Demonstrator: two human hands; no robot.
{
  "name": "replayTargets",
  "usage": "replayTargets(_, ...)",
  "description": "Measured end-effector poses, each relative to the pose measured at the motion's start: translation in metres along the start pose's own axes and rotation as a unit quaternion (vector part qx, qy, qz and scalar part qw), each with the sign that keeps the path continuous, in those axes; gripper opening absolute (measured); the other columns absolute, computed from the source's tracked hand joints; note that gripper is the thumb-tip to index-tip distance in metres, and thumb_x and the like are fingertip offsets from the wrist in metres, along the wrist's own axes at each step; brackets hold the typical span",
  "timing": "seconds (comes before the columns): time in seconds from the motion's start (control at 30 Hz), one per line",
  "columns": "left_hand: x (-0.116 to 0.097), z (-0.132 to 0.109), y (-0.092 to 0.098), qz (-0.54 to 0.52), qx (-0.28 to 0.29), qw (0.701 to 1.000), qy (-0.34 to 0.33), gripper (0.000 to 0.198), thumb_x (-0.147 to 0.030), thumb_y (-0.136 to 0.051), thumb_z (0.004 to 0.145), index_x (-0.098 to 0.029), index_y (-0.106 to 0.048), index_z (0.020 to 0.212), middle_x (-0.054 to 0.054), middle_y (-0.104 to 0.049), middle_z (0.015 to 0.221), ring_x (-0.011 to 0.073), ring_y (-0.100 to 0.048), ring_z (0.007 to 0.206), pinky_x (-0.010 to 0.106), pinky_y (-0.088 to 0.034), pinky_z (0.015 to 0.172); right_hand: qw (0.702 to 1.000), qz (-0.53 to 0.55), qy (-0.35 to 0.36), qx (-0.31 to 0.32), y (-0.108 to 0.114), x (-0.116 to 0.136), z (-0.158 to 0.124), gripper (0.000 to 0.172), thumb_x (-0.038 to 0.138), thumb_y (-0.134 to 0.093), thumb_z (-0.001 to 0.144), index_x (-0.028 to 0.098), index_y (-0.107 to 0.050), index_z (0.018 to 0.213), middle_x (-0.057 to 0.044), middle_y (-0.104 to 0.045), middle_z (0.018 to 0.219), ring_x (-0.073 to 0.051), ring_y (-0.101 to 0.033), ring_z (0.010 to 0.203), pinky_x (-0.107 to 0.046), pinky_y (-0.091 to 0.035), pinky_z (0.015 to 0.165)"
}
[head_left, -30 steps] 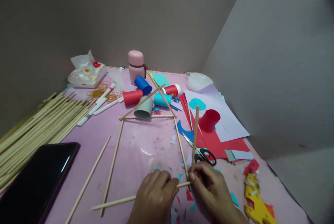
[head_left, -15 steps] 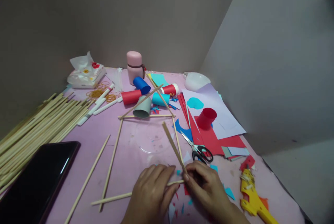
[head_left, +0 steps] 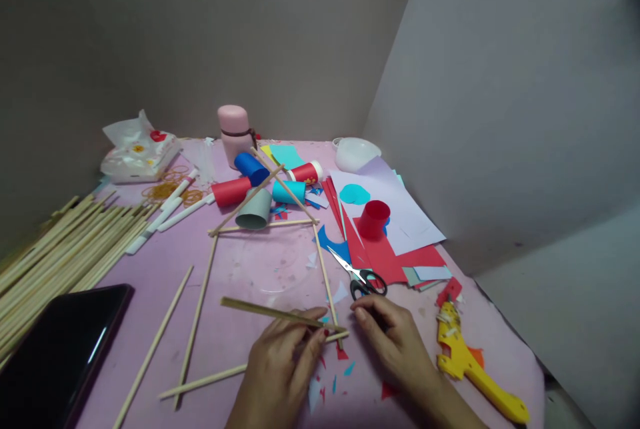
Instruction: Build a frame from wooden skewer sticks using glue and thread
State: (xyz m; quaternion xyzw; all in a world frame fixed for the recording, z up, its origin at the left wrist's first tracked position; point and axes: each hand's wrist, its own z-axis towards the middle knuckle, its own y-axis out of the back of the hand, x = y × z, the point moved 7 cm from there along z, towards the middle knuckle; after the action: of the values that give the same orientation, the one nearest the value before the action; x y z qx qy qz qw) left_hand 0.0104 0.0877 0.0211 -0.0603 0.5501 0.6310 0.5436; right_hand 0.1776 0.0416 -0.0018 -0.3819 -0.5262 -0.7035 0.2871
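My left hand (head_left: 287,359) is closed at the near side of a stick frame, its thumb and fingers around a wooden stick (head_left: 260,309) that slants up to the left. Beneath that hand lies the frame's near stick (head_left: 205,381); whether the fingers also press it is hidden. My right hand (head_left: 387,332) hovers just right of the frame's near right corner, fingers apart and nothing in them. The frame's left stick (head_left: 197,315), right stick (head_left: 327,275) and far stick (head_left: 295,223) form a rough square. Two more sticks cross in a peak above the far side.
Scissors (head_left: 357,273) lie beyond my right hand, and a yellow glue gun (head_left: 460,355) sits to its right. At left are a phone (head_left: 65,349) and a pile of sticks (head_left: 75,245). Paper tubes, a pink flask (head_left: 234,135) and a tissue pack (head_left: 140,152) stand behind.
The stick at the near right corner has swung down to the left, now in my left hand. My right hand has let go and moved right. The view has shifted slightly right.
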Motion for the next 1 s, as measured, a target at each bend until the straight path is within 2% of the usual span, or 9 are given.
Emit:
replayTargets(0.1,0.008,-0.002,0.004,0.002,-0.011,0.999,0.032,0.019,-0.032,-0.053,0.087,-0.025,-0.067,0.098,0.001,-0.074,0.102,0.0153,-0.070,0.090,0.026,-0.057,0.079,1.000,-0.018,-0.005,0.004,-0.002,-0.001,-0.005,0.021,0.028,-0.047,0.089,0.017,-0.064,0.084,-0.004,-0.068,0.075,-0.018,-0.062,0.069,-0.025,-0.044,0.062)
replayTargets(0.27,0.025,-0.011,0.006,-0.048,-0.010,0.991,0.121,0.033,-0.041,-0.054,0.085,-0.021,-0.062,0.109,0.005,-0.074,0.103,0.0176,-0.071,0.088,0.028,-0.057,0.078,0.999,-0.032,-0.013,-0.011,-0.003,-0.006,-0.008,0.024,0.028,-0.045,0.090,0.016,-0.064,0.085,-0.006,-0.069,0.074,-0.019,-0.062,0.068,-0.026,-0.044,0.061)
replayTargets(0.47,0.039,-0.022,0.008,-0.104,-0.004,0.965,0.240,0.045,-0.050,-0.050,0.083,-0.019,-0.058,0.115,0.006,-0.073,0.103,0.0193,-0.068,0.092,0.031,-0.055,0.080,0.999,-0.034,0.000,-0.019,-0.003,-0.008,-0.008,0.024,0.027,-0.045,0.089,0.015,-0.065,0.085,-0.006,-0.067,0.072,-0.018,-0.061,0.064,-0.026,-0.043,0.059)
replayTargets(0.57,0.038,-0.021,0.012,-0.103,-0.015,0.960,0.258,0.049,-0.054,-0.050,0.081,-0.018,-0.059,0.113,0.008,-0.071,0.107,0.0202,-0.068,0.091,0.032,-0.054,0.081,0.999,-0.032,0.011,-0.011,-0.006,-0.003,-0.008,0.021,0.026,-0.047,0.089,0.014,-0.065,0.088,-0.004,-0.065,0.068,-0.016,-0.058,0.058,-0.024,-0.042,0.054)
replayTargets(0.63,0.032,-0.018,0.014,-0.090,-0.016,0.965,0.246,0.048,-0.054,-0.049,0.081,-0.017,-0.061,0.110,0.010,-0.071,0.108,0.0210,-0.068,0.089,0.031,-0.055,0.077,0.999,-0.032,0.029,0.004,-0.012,0.003,-0.009,0.017,0.025,-0.052,0.086,0.014,-0.065,0.093,-0.003,-0.064,0.066,-0.016,-0.058,0.057,-0.023,-0.043,0.054)
replayTargets(0.73,0.016,-0.010,0.013,-0.069,-0.015,0.978,0.197,0.042,-0.049,-0.048,0.083,-0.018,-0.062,0.107,0.009,-0.072,0.106,0.0203,-0.069,0.087,0.030,-0.056,0.073,0.997,-0.046,0.062,0.028,-0.023,0.014,-0.010,0.020,0.022,-0.063,0.080,0.017,-0.065,0.100,-0.004,-0.066,0.075,-0.019,-0.061,0.069,-0.027,-0.045,0.065)
replayTargets(0.83,0.000,-0.006,0.008,-0.040,-0.008,0.991,0.124,0.031,-0.044,-0.047,0.087,-0.020,-0.064,0.099,0.009,-0.070,0.109,0.0191,-0.068,0.089,0.030,-0.055,0.075,0.994,-0.063,0.078,0.036,-0.030,0.019,-0.009,0.008,0.018,-0.059,0.083,0.018,-0.066,0.086,-0.007,-0.068,0.080,-0.022,-0.061,0.076,-0.030,-0.043,0.070)
replayTargets(0.93,-0.003,-0.011,0.003,0.047,0.016,0.997,0.058,0.028,-0.036,-0.052,0.086,-0.019,-0.061,0.107,0.009,-0.070,0.101,0.0224,-0.066,0.089,0.038,-0.054,0.078,0.995,-0.060,0.076,0.030,-0.028,0.018,-0.006,0.014,0.015,-0.052,0.087,0.018,-0.063,0.079,-0.005,-0.066,0.076,-0.020,-0.061,0.074,-0.028,-0.043,0.068)
replayTargets(1.0,0.003,-0.019,-0.002,0.122,0.055,0.990,0.037,0.027,-0.031,-0.055,0.085,-0.022,-0.061,0.110,0.008,-0.070,0.098,0.0260,-0.064,0.091,0.046,-0.051,0.079,0.996,-0.052,0.070,0.024,-0.025,0.016,-0.004,0.013,0.015,-0.051,0.088,0.019,-0.062,0.080,-0.004,-0.066,0.076,-0.019,-0.061,0.073,-0.026,-0.043,0.067)
